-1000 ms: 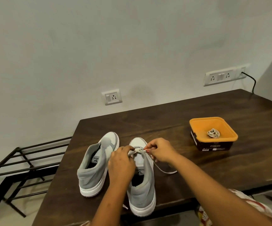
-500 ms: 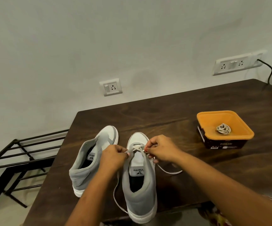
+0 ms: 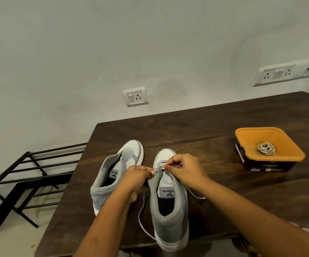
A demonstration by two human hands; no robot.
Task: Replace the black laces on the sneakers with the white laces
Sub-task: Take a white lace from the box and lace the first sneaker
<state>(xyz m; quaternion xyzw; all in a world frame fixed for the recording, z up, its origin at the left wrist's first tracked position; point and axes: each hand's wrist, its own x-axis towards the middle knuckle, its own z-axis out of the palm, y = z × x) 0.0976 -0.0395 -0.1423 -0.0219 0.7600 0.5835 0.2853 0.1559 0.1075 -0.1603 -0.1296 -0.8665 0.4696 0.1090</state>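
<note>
In the head view, the sneaker in hand stands on the counter at six o'clock of the frame, its toe pointing to twelve. The left hand grips its eyelet flap, while the right hand, close against it, pinches the tip of the white lace at an eyelet. The slack trails toward the counter's near edge. The second sneaker sits unlaced at nine o'clock, and a spare lace bundle lies in the orange tub at three. If the flap flexes, the tip may miss the hole. A hard pull on one end could leave the two ends uneven.
</note>
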